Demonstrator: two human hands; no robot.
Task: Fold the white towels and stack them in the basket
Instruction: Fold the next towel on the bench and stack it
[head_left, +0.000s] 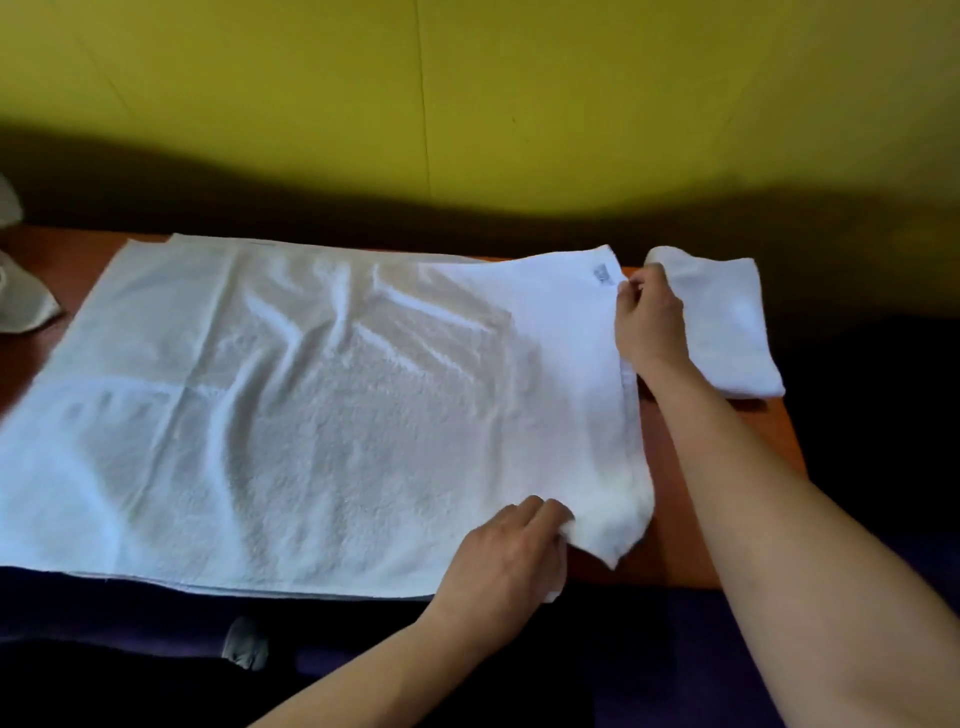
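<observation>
**Floppy towel, grab the corners**

The big white terry towel (322, 405) lies spread flat over the orange-brown wooden table (691, 519). It looks soft and limp, so corners are the spot to hold. Left hand (511, 556) pinches the near right corner, right hand (649, 317) pinches the far one by the tag. A small folded white towel (727, 322) sits just beside it. No basket in sight.

light: dim, soft | shadow: dark band across yellow wall (467, 78) base | focus: slightly blurred | edges: wide-angle bending
</observation>
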